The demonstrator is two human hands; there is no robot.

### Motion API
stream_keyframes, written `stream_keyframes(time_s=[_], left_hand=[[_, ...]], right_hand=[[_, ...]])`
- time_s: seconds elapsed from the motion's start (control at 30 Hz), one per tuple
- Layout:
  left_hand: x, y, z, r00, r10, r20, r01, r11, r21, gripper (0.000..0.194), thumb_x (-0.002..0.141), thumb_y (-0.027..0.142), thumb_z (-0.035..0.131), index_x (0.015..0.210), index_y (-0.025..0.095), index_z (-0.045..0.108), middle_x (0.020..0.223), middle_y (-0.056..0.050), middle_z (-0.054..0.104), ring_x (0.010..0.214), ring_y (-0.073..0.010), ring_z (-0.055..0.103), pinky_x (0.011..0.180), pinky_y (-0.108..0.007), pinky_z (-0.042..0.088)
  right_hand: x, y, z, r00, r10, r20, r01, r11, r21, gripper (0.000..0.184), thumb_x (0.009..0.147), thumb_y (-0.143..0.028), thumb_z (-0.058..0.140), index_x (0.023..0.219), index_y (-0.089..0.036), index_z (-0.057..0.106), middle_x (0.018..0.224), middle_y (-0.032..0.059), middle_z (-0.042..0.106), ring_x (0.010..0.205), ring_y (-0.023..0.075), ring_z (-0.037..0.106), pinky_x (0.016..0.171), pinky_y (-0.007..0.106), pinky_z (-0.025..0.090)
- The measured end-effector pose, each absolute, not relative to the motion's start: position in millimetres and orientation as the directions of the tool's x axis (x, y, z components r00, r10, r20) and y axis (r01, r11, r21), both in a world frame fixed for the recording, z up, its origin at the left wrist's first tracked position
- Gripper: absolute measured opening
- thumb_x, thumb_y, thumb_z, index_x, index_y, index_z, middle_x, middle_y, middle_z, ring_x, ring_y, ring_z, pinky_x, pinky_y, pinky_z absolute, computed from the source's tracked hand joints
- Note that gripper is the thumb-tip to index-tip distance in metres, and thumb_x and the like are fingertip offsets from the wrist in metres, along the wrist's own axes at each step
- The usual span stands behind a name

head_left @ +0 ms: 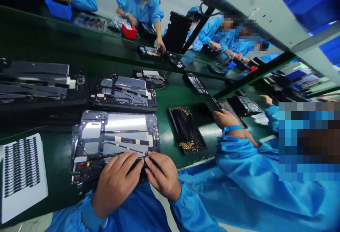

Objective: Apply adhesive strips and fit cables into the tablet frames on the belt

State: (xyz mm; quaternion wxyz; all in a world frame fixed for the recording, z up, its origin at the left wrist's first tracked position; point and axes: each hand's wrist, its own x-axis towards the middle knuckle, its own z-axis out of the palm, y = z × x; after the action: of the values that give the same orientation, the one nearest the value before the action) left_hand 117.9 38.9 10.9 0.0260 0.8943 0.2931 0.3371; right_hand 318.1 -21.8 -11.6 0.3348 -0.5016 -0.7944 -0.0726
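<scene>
An opened tablet, with silver battery panels, flat cables and circuit boards showing, lies in front of me on what looks like another tablet. My left hand is bent over its near edge, fingers drawn together. Close beside it, my right hand pinches at the near right part of the tablet. The fingertips of both hands almost meet over a thin dark cable there. Whatever sits between the fingers is too small and covered to make out.
Left of me lies a white sheet with rows of small black parts. A black tray of gold-tipped cables is on the right. More opened tablets stand behind. A co-worker's hand works at the right; other people sit across the green table.
</scene>
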Motion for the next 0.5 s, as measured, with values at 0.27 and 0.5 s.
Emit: stream_keyframes(time_s=[0.27, 0.5], left_hand=[[62.7, 45.6, 22.0, 0.155, 0.837, 0.524, 0.799, -0.418, 0.432, 0.058, 0.097, 0.038, 0.056, 0.149, 0.016, 0.040, 0.157, -0.019, 0.041, 0.149, -0.0370, 0.034, 0.122, -0.060, 0.027], [29.4, 43.8, 16.8, 0.074, 0.926, 0.371, 0.794, -0.279, 0.540, 0.062, 0.097, 0.054, 0.045, 0.152, 0.023, 0.037, 0.147, -0.015, 0.054, 0.141, -0.0347, 0.048, 0.122, -0.061, 0.029]], right_hand=[[315.7, -17.3, -17.2, -0.032, 0.893, 0.450, 0.840, 0.268, -0.471, 0.074, 0.091, -0.038, 0.069, 0.157, -0.027, 0.037, 0.169, 0.0150, 0.015, 0.149, 0.0427, 0.032, 0.110, 0.063, 0.044], [313.9, -24.8, -33.1, 0.041, 0.934, 0.354, 0.800, 0.182, -0.572, 0.079, 0.094, -0.042, 0.065, 0.161, -0.032, 0.025, 0.170, 0.0103, 0.015, 0.153, 0.0418, 0.024, 0.117, 0.067, 0.033]])
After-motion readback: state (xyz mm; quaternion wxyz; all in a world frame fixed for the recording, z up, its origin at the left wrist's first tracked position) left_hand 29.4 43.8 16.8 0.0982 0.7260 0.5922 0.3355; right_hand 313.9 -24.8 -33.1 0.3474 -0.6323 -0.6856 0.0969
